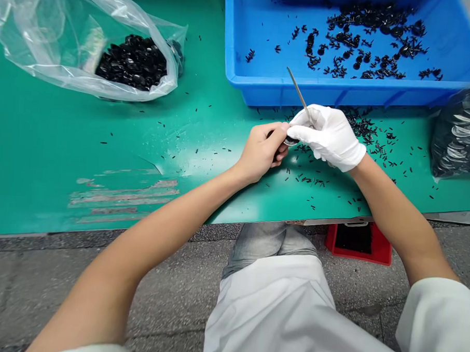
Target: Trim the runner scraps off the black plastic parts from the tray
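The bare left hand's (262,150) fingers are curled closed on a black round piece (291,141), just above and right of the frame's centre. The gloved right hand (327,137), against it, pinches a slim metal tool (296,87). Black slivers (312,180) litter the green tabletop (45,152) around; a blue bin (260,47) sits upper right, a clear bag (48,70) upper left.

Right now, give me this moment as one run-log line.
left hand: bare, holding black part | right hand: white-gloved, gripping thin rod | blue bin: black pieces inside | green table: black bits scattered
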A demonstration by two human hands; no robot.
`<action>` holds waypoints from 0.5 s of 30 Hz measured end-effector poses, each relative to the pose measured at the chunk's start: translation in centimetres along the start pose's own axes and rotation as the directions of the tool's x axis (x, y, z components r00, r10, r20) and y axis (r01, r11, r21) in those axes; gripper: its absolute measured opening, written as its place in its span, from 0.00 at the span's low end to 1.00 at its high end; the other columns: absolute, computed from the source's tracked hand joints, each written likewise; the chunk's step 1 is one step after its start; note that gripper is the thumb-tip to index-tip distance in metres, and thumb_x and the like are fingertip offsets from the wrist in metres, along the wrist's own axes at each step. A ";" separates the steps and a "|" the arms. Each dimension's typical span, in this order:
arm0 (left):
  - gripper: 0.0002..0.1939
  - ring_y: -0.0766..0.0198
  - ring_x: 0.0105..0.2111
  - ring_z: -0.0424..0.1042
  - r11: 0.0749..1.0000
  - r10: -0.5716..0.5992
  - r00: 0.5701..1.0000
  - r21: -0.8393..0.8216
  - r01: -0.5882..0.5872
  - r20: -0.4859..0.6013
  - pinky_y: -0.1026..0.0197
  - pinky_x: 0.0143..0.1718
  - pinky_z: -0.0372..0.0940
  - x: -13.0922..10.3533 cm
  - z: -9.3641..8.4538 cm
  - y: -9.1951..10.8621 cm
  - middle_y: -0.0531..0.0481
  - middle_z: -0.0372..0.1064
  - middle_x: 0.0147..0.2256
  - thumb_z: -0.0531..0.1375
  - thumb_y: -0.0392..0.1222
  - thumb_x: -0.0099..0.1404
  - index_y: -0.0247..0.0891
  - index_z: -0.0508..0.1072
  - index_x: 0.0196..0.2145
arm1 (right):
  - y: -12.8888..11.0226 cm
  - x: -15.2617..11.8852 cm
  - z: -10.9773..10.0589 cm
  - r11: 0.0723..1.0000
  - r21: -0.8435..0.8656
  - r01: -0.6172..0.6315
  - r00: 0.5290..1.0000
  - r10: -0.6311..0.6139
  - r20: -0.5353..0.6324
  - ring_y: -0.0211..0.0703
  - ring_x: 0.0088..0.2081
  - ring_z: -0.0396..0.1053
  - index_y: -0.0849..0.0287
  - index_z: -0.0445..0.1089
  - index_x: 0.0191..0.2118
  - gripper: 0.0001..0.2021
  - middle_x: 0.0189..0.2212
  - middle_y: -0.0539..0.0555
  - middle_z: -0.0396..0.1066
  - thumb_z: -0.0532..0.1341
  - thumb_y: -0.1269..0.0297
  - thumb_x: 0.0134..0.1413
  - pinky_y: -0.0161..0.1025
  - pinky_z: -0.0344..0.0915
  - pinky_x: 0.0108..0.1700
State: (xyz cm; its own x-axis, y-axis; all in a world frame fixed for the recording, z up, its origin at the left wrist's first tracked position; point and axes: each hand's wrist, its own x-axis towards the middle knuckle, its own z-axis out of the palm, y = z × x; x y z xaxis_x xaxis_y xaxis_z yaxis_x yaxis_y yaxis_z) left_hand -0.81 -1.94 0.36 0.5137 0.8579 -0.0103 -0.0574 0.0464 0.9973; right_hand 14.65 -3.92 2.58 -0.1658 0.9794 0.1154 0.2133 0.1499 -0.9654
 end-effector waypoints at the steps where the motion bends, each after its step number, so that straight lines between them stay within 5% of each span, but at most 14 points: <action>1: 0.18 0.73 0.16 0.54 0.999 0.033 0.999 0.033 -0.033 -0.002 0.70 0.13 0.47 -0.1 0.0 -0.2 0.56 0.49 0.20 0.52 0.48 0.67 0.39 0.56 0.22 | 0.0 0.0 -0.1 0.999 -0.041 -0.015 1.000 0.016 0.014 0.28 0.18 0.56 0.61 0.65 0.29 0.05 0.20 0.44 0.63 0.61 0.68 0.54 0.29 0.54 0.19; 5: 0.22 0.72 0.17 0.55 0.968 0.175 0.984 0.192 -0.164 -0.038 0.68 0.16 0.53 -0.6 0.4 -0.8 0.56 0.52 0.18 0.52 0.52 0.68 0.39 0.55 0.21 | 0.1 -0.2 0.2 0.954 -0.293 0.065 0.998 -0.067 0.003 0.30 0.21 0.59 0.59 0.61 0.25 0.11 0.19 0.44 0.58 0.57 0.66 0.59 0.32 0.58 0.26; 9: 0.22 0.71 0.19 0.57 0.933 0.262 0.951 0.296 -0.206 -0.163 0.67 0.20 0.56 -0.2 1.0 -1.7 0.56 0.53 0.18 0.51 0.52 0.68 0.39 0.55 0.21 | 0.5 0.0 1.6 0.868 -0.495 0.038 0.975 -0.141 -0.174 0.32 0.24 0.61 0.56 0.53 0.23 0.14 0.19 0.44 0.55 0.55 0.69 0.60 0.35 0.60 0.35; 15: 0.21 0.70 0.20 0.57 0.915 0.308 0.918 0.341 -0.214 -0.250 0.67 0.21 0.56 0.5 1.4 -2.6 0.55 0.54 0.19 0.52 0.51 0.69 0.38 0.56 0.21 | 1.1 0.4 2.8 0.939 -0.338 -0.058 0.947 -0.055 -0.316 0.32 0.23 0.61 0.55 0.51 0.23 0.16 0.19 0.44 0.53 0.54 0.67 0.62 0.32 0.60 0.31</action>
State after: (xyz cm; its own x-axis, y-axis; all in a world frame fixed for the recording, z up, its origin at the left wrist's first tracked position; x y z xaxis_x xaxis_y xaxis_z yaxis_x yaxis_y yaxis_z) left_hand 0.77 -2.37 -2.14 0.2398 0.9298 0.2793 0.1298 -0.3158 0.9399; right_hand 12.08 -3.73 0.91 0.1359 0.9620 0.2367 0.5353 0.1297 -0.8347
